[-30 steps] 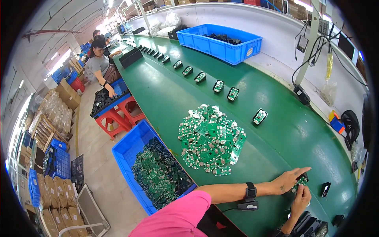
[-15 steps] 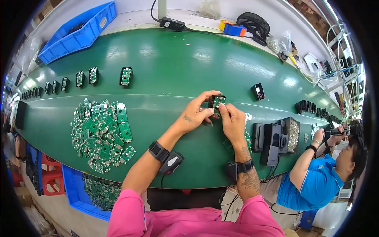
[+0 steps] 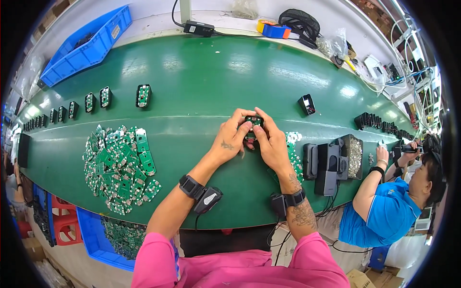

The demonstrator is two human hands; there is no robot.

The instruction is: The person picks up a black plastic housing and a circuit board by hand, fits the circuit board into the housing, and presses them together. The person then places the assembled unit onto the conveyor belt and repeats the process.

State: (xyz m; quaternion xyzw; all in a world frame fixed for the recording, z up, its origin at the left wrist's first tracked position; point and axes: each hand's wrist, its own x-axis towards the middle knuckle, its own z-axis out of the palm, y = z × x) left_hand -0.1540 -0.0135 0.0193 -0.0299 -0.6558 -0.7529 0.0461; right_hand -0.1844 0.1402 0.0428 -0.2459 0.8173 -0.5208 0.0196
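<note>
Black mesh [image 3: 298, 22] beside a blue and yellow object [image 3: 275, 31], red stool [image 3: 65, 220] lower left, co-worker [image 3: 384, 215] at right

Head-worn fisheye — wide, looking down

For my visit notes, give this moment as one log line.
left hand, right hand: holding black case | circuit board: inside case | board heap: at left

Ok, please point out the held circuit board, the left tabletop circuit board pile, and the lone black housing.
Held circuit board [image 3: 254, 120]: head view, exposed upper face.
Circuit board pile [image 3: 120, 165]: head view, its middle.
Black housing [image 3: 302, 105]: head view, its left wall.
</note>
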